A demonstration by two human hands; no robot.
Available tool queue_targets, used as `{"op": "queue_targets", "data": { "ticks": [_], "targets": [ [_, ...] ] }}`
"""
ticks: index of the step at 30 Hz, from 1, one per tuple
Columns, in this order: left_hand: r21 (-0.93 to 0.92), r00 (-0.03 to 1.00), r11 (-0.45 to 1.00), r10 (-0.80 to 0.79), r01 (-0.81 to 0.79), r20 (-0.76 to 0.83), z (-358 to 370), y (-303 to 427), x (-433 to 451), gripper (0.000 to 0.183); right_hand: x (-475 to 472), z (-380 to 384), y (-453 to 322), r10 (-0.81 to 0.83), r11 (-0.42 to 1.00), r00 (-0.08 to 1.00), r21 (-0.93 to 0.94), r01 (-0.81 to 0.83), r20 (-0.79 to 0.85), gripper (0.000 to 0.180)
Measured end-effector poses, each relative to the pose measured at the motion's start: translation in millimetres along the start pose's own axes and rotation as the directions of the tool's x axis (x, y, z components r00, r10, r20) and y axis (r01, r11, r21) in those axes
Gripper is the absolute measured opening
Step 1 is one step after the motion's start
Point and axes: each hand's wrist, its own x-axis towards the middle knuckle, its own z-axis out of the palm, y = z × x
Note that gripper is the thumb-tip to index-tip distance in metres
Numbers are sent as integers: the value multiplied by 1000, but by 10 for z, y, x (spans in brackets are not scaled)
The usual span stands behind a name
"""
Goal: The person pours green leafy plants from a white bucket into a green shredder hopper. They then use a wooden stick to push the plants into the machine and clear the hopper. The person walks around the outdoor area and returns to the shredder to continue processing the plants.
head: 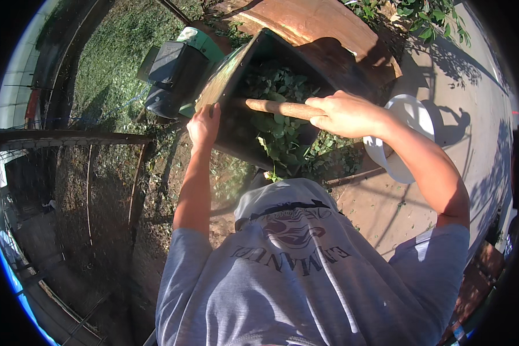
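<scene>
A thick wooden stick (281, 108) is gripped near its end by my right hand (344, 113); its far end points into a dark, open-topped feed hopper (315, 65). Green leafy cuttings (281, 86) lie inside the hopper around and below the stick. My left hand (204, 125) rests with bent fingers on the lower corner of the hopper's sunlit side wall (222, 73). A green and black machine housing (171, 62), which looks like a motor, stands just beyond that wall.
Behind the hopper lies a rusty curved metal sheet (311, 19). A white bucket (408, 116) stands right, under my right forearm, on concrete paving. Chopped greenery (112, 56) covers the ground at the upper left, near a metal-framed mesh fence (69, 137). More leaves lie below the hopper.
</scene>
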Motion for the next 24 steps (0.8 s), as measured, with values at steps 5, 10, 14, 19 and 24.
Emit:
{"op": "queue_targets", "data": {
  "ticks": [5, 10, 14, 19, 24],
  "targets": [
    [38, 999, 998, -48, 47, 18, -85, 46, -33, 35, -1431, -696, -22, -70, 987, 968, -157, 33, -242, 30],
    [62, 998, 997, -37, 34, 48, -70, -38, -36, 36, -379, -511, -271, -70, 901, 997, -427, 70, 15, 28],
    [58, 1000, 998, 1, -3, 30, -4, 87, 88, 37, 906, 641, -45, -126, 901, 991, -423, 97, -41, 31],
    [46, 1000, 999, 2, -3, 12, -2, -3, 10, 36, -7, -194, -34, -123, 964, 992, -241, 116, -16, 27],
    [56, 998, 996, -69, 69, -6, -125, 4, -92, 38, -1311, -1169, -186, -313, 882, 944, -398, 250, -101, 33]
  ]
}}
